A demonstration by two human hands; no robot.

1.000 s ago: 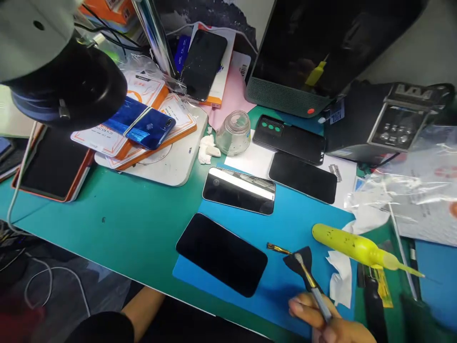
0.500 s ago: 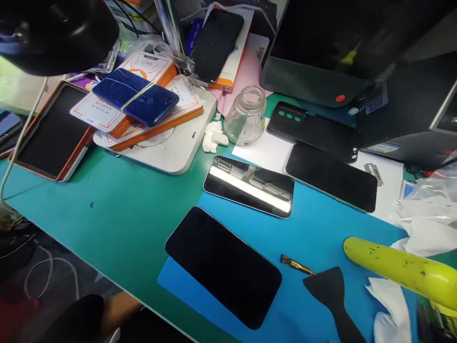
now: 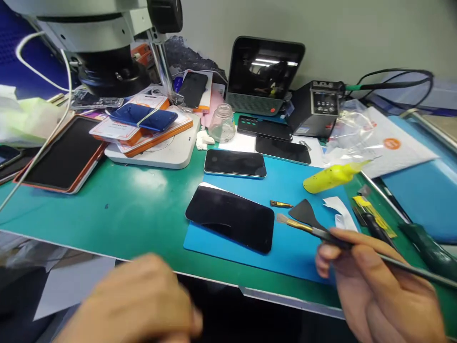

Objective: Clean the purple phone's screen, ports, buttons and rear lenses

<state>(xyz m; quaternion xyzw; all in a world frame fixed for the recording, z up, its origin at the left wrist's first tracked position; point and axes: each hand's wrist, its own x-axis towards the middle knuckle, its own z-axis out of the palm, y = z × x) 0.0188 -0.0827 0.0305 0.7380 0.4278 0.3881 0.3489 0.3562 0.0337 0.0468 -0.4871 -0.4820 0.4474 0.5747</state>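
In my right hand (image 3: 378, 281) is a slim paintbrush (image 3: 300, 225), its pale bristles pointing left toward a black phone screen (image 3: 232, 216). That screen lies face up and askew on a blue mat (image 3: 214, 245), a white edge showing under its far side. My left hand (image 3: 143, 300), blurred by motion, is at the table's front edge; its fingers are mostly hidden. Beside the brush lie a black spatula-shaped scraper (image 3: 304, 212) and a second, short brush (image 3: 281, 204). Another phone (image 3: 234, 163) rests farther back on the mat.
A yellow squeeze bottle (image 3: 326, 178) lies at the mat's right. Behind stand a glass jar (image 3: 222, 125), a dark phone (image 3: 283, 150) and a black phone case (image 3: 264, 127). Boxes with a blue phone (image 3: 144, 116) are at left under a microscope (image 3: 110, 71). Screwdrivers (image 3: 426, 245) lie right.
The view has lifted and pulled back, so more of the bench shows. Both my hands have come into clear view, the right one holding a paintbrush. The yellow bottle now appears whole.
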